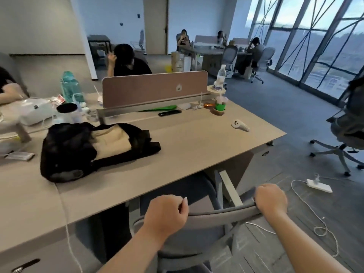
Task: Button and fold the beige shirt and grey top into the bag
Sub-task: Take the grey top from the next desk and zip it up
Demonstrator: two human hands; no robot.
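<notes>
Left hand (167, 213) and right hand (270, 200) grip chair back (216, 212) — beige shirt (112, 136) in bag (67, 152).

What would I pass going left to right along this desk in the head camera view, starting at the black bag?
black bag → green cup → white handheld controller → on the floor beyond the desk, white power strip
</notes>
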